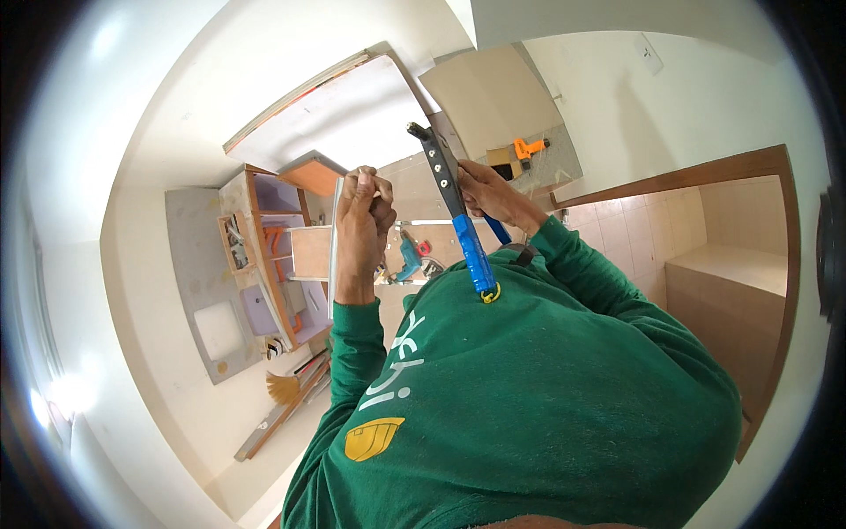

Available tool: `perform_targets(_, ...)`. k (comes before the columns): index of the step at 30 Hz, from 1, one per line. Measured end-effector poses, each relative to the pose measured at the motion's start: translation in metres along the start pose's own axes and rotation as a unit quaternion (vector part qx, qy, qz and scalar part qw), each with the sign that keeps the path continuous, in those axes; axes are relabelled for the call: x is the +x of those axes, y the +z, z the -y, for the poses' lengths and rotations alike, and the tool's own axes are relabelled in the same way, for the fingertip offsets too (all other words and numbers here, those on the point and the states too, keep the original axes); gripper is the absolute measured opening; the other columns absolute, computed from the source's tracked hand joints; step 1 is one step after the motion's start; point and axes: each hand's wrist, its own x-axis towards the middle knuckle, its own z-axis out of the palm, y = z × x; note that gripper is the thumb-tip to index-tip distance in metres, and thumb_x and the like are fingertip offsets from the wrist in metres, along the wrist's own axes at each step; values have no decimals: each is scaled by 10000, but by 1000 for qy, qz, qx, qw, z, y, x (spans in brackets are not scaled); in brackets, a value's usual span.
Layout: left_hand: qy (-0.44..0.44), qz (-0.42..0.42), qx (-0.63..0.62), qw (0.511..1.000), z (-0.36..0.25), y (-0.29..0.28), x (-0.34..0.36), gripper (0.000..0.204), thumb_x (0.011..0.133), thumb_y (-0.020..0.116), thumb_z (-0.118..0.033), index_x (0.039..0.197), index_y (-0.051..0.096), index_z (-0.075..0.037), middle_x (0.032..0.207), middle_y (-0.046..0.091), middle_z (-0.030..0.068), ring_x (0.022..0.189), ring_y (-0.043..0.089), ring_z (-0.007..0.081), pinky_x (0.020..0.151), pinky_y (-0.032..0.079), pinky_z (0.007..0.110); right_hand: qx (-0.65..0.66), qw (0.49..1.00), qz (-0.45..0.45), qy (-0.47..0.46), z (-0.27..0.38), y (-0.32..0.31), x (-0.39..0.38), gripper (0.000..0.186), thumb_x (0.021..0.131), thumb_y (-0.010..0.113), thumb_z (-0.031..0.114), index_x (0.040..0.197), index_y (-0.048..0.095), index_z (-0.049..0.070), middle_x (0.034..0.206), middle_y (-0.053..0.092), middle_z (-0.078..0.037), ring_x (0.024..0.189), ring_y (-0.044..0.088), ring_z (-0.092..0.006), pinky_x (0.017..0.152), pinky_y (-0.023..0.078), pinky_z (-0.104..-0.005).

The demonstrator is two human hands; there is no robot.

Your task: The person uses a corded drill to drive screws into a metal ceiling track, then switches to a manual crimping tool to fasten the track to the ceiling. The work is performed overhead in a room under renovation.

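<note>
Honestly, the biggest worry is that long blue-and-black hand riveter point(452, 196) (looks like one, anyway). It's up in front of the chest, with the right hand point(496, 196) gripping it near the black body. The handles stand spread, and the second handle point(497, 230) shows just below that hand, so a careless squeeze could nip skin between them. Holding it that far from the handle ends probably gives poor leverage too, so the head could twist off line.

The other snag risk, literally: the yellow loop point(492, 298) on the handle end sits right at the green shirt point(546, 379). Can't tell if they're touching, but loose fabric could catch there and yank the tool sideways.

Left hand point(361, 207) is a question mark. Its fingers are folded in and a thin pale strip point(333, 256) runs beside it, but whether the grip is actually clamped on that can't be made out. If it is, a strip that slim might bend. A slip could also drop something onto the teal power tool point(410, 257) lower down.
</note>
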Motion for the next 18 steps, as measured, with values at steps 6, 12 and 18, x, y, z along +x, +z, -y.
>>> perform_targets(6,26,39,-107,993,11,-14,34,223,1108,618,-320,1125,618,-98,803,547,-64,563,264,14,489,225,200,-75,997,29,4,15,-3,-3,495,1107,462,592,1038,552,111,740,400,68,570,375,-43,470,341,-242)
perform_targets(12,69,-5,-60,996,17,-15,60,409,1045,724,-320,1303,659,-9,829,562,-61,580,285,11,506,237,206,-153,987,40,24,7,-1,-1,499,1131,433,554,1236,596,95,735,446,72,591,413,-45,489,365,-236)
perform_targets(18,99,-50,47,993,17,-11,56,434,1013,766,-319,1269,710,27,923,653,-20,587,313,16,500,233,215,-134,990,31,34,7,3,-9,491,1150,431,503,1178,609,47,790,448,48,650,415,-70,538,374,-275)
